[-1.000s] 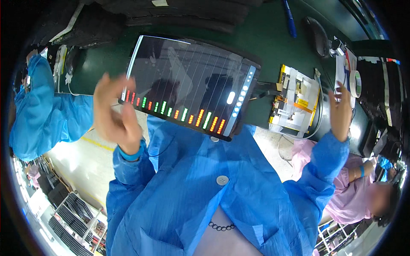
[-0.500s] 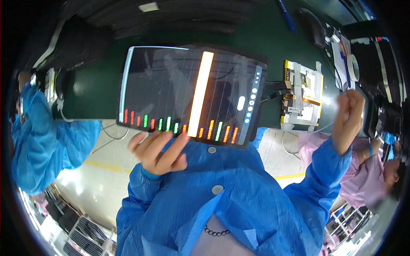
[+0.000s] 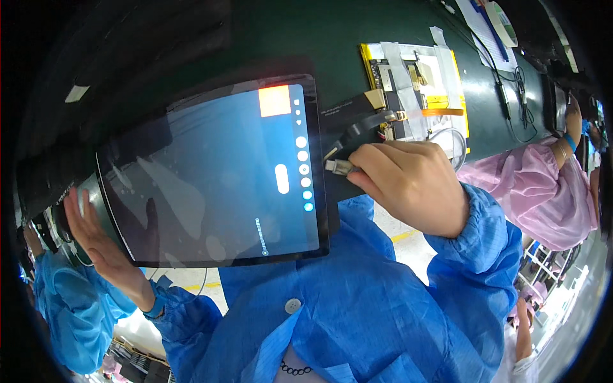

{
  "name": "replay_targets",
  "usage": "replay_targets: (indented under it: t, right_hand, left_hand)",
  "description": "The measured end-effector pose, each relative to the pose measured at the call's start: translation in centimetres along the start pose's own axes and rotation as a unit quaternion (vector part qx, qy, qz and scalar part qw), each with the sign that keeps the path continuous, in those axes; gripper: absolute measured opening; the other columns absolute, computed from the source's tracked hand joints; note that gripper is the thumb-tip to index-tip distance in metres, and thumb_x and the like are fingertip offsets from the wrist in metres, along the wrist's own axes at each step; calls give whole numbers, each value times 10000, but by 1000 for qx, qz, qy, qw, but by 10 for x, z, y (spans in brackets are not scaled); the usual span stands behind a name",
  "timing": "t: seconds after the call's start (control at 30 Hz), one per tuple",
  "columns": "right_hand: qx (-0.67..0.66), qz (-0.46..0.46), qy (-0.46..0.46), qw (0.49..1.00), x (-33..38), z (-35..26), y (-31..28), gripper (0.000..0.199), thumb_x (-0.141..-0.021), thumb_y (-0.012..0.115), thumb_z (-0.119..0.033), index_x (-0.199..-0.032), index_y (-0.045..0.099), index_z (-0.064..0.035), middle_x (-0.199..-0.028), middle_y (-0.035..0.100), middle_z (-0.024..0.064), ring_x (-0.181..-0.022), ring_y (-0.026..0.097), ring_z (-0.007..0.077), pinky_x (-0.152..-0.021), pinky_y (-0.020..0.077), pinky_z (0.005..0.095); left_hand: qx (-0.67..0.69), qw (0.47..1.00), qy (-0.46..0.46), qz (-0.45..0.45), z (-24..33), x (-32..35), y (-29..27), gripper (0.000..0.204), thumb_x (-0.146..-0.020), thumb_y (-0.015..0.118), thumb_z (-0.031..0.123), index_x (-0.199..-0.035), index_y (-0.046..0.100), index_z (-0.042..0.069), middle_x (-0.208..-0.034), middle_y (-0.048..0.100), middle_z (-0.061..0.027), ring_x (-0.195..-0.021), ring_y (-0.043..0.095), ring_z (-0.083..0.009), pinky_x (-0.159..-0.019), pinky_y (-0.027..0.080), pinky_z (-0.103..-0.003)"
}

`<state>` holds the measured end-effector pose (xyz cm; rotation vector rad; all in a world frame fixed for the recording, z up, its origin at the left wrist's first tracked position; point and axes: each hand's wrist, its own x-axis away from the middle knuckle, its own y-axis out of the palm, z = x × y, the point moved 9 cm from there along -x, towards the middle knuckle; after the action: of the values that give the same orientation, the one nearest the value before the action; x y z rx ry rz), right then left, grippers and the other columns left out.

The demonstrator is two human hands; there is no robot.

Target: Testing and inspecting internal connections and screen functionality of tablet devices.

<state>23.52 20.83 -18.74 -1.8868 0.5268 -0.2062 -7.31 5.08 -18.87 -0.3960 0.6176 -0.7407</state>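
Glowing blue, a flat glossy rectangular tablet point(image 3: 217, 179) hangs mid-scene. Left hand point(image 3: 96, 239), open-palmed, braces its left edge. Right hand point(image 3: 412, 182) pinches a metal cable plug point(image 3: 338, 167) at its right edge. Farther right lies a taped circuit assembly point(image 3: 415, 83) on green matting point(image 3: 306, 38).

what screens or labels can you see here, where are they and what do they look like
Tablet screen: centre, held between left hand and right hand; dark blue, orange square on top, white dots down its right side.
White label: upper left on the dark surface, small, rectangular.
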Motion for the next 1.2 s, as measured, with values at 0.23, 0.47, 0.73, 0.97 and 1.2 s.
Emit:
replay_targets:
  t: [0.23,0.47,0.73,0.97,1.2]
  right_hand:
    - [-19,-37,-34,999,-3,-4,-1,205,-786,640,-194,-729,502,-54,-610,564,68,-572,603,194,-465,459,311]
    - [-20,-63,-48,997,-7,0,-2,213,-776,639,-195,-719,493,-51,-584,540,64,-558,595,204,-471,455,321]
    - [-58,-88,-62,993,-9,-1,-1,205,-786,634,-183,-724,495,-45,-569,550,88,-533,589,249,-470,451,356]
    - [-92,-142,-33,985,-4,6,7,188,-789,641,-181,-765,529,-32,-568,559,107,-517,588,266,-476,454,375]
    - [-116,-145,-70,980,-12,0,7,175,-782,646,-170,-772,538,-33,-586,571,118,-522,590,270,-475,454,377]
  left_hand:
    - [108,975,-177,-83,-10,21,30,953,-747,308,788,-1420,266,114,-1434,302,-140,-1288,367,-295,-955,444,-438]
    - [129,967,-170,-140,-8,22,38,917,-810,344,701,-1430,195,43,-1420,309,-155,-1251,415,-265,-971,432,-407]
    - [134,967,-156,-151,-7,16,43,927,-777,360,722,-1416,245,59,-1406,331,-158,-1225,445,-286,-912,484,-417]
    - [103,971,-156,-150,2,13,49,942,-731,455,713,-1408,278,81,-1383,362,-161,-1190,482,-303,-894,499,-427]
    - [136,964,-149,-176,2,14,50,983,-689,537,679,-1424,230,103,-1376,353,-159,-1176,494,-298,-868,517,-427]
